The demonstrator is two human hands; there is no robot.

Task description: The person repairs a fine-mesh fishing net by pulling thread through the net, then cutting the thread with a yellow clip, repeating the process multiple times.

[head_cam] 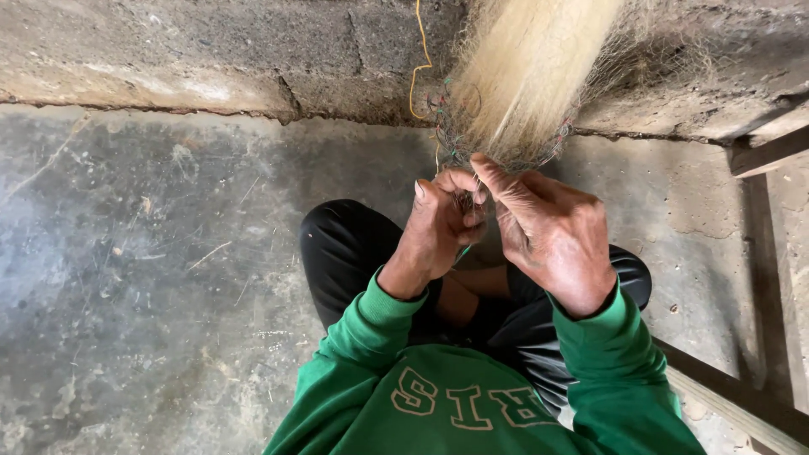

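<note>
Concrete wall (211, 50) behind fibre bundle (527, 76)

Pale fibre bundle (527, 76) runs out past the top edge above both hands; yellow cord (419, 59) likewise cut off there; item pinched between left hand (438, 232) and right hand (552, 232) hidden by fingers; wire loops' (459, 143) fastening too fine to tell.

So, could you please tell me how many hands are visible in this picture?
2. The left hand pinches the lower end of the pale fibre bundle; the right hand is beside it, fingers on the thin wire wrapped around that bundle. None appear hidden.
</note>
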